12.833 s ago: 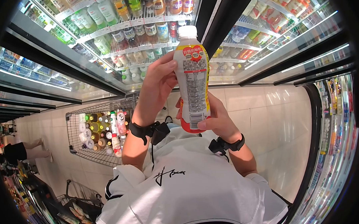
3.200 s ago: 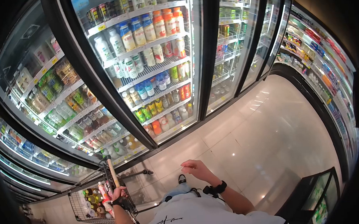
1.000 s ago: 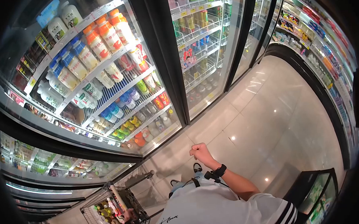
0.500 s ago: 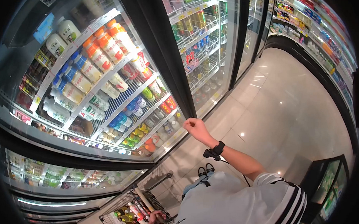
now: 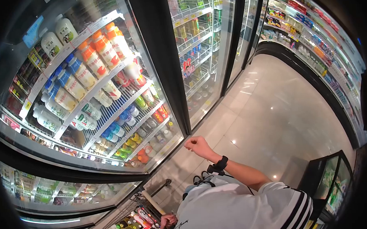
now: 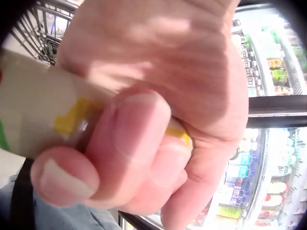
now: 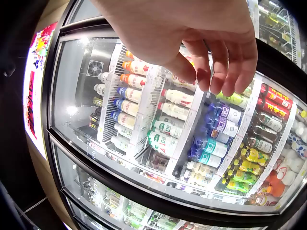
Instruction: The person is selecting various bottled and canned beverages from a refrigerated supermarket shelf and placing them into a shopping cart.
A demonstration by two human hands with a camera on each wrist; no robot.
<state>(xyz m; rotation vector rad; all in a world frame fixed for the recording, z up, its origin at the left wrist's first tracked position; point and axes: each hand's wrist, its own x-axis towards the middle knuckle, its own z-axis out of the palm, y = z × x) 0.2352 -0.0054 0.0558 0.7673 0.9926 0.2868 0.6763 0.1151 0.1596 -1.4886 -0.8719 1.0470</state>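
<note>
At the lower edge of the head view my left hand (image 5: pixel 168 220) grips the pale handle (image 5: pixel 153 202) of a shopping cart. Up close in the left wrist view, its fingers (image 6: pixel 129 129) curl round the bar (image 6: pixel 43 100), which has yellow marks. The wire cart (image 5: pixel 114 220) carries several drink bottles (image 5: pixel 135 226). My right hand (image 5: pixel 199 145) is held out ahead of my body with fingers loosely bent and nothing in it. The glass-door cooler nearest to it holds rows of bottles, among them white ones with orange caps (image 5: pixel 91 57) and blue caps (image 5: pixel 81 70).
A dark door frame (image 5: pixel 160 54) divides this cooler from another with wire racks (image 5: pixel 194 40). Tiled floor (image 5: pixel 265 107) stretches to the right. Along the far right curves an open chilled display (image 5: pixel 311 39). A low black case (image 5: pixel 327 182) stands at lower right.
The bottle both hands held much earlier is out of them. My left hand moved to the cart handle. Lately the view has come closer to the cooler and my right hand has risen, then dropped slightly.
</note>
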